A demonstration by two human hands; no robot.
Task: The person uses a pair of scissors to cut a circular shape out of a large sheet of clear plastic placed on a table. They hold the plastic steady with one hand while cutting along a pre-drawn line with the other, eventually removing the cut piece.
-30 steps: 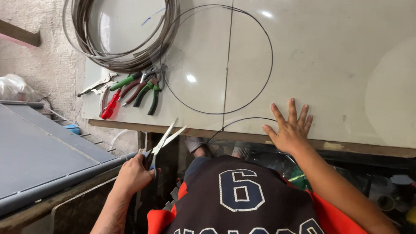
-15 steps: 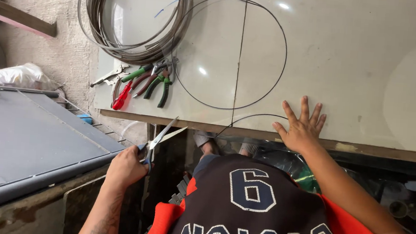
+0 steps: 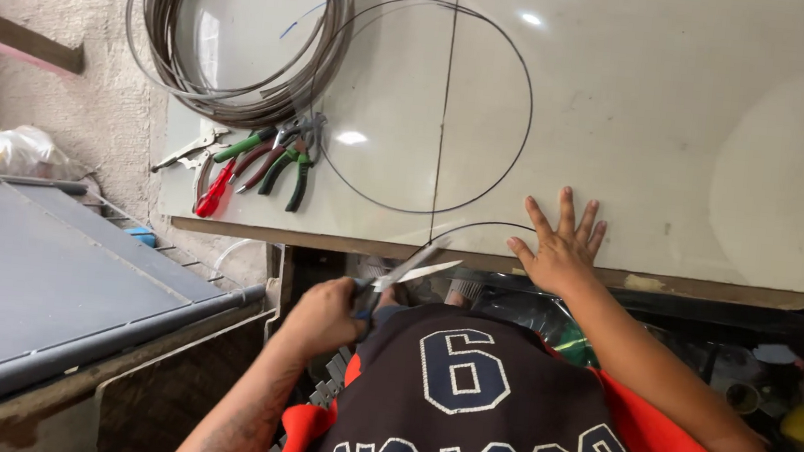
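Note:
My left hand (image 3: 321,316) grips a pair of scissors (image 3: 408,270) just below the front edge of the pale table (image 3: 681,134). The blades are apart and point up toward the curved end of a thin dark wire loop (image 3: 528,111). That loop lies on the tabletop. My right hand (image 3: 560,250) rests flat on the table's front edge with fingers spread, on or right beside the wire's end. Below both hands I see my dark jersey with orange sleeves.
A thick coil of grey wire (image 3: 229,95) lies at the table's back left. Several pliers with red and green handles (image 3: 272,161) sit by the left front corner. A grey metal surface (image 3: 29,281) stands to the left, with a white plastic bag (image 3: 6,148) beyond it.
My left hand has carried the scissors rightward, closer to the wire's end at the table edge. My right hand has stayed flat on the table.

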